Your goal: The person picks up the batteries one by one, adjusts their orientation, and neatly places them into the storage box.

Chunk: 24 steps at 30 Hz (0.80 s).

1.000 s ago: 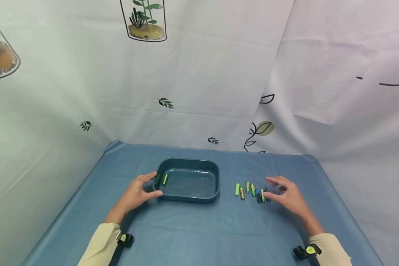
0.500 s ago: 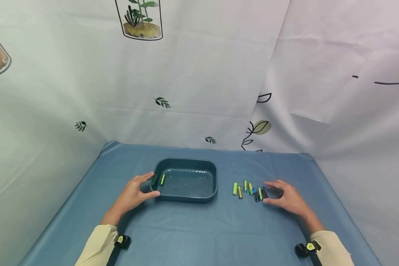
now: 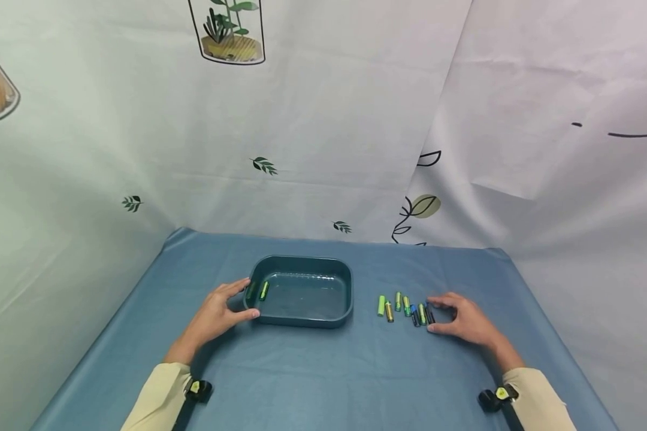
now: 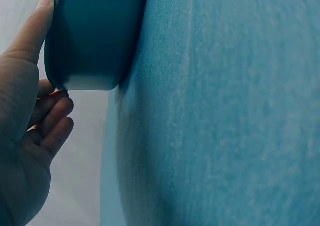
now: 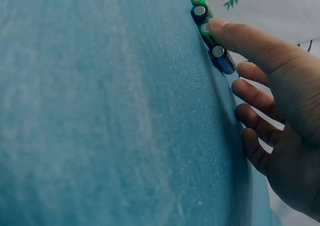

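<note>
Toward the right edge of a blue cloth-covered table [image 3: 329, 377], a right hand [image 3: 468, 322] narrowly brackets a dark cylindrical metal-ended battery [image 3: 430, 313], contact unclear, likely light, rigid, best pinched end-to-end, while the left hand [image 3: 215, 312] holds a teal rectangular dish [image 3: 313, 302].

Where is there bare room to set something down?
Blue cloth is bare between the tray and the loose batteries, and nearer, between the sleeves. Crowded: the batteries by the right hand, the tray corner at the left hand.
</note>
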Available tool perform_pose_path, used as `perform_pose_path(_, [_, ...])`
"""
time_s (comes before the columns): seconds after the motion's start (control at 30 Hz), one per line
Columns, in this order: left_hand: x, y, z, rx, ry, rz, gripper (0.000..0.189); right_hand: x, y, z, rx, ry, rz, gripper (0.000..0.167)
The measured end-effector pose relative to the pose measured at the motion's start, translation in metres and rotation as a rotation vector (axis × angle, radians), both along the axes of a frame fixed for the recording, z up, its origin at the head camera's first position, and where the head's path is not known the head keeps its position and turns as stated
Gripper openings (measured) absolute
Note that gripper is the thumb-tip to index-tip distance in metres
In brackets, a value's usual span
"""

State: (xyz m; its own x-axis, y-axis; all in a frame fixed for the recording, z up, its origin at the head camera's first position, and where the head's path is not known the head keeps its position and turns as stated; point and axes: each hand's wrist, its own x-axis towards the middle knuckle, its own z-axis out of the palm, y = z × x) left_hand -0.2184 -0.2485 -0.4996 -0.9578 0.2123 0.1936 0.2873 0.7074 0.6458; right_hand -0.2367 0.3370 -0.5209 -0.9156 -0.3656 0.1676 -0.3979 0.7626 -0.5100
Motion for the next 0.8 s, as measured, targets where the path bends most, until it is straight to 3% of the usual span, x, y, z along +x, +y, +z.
perform_pose_path(0.5, [-0.0009,0.0001,0.0000,-0.001,-0.014,0.007,0.090,-0.0022,0.0033,-0.0012,0.016,0.011,0.024,0.050])
perform_pose_path(0.8, [-0.0008,-0.0002,-0.0009,-0.005,-0.008,0.008,0.090,-0.0002,0.0031,-0.0013,-0.008,0.018,-0.030,0.050])
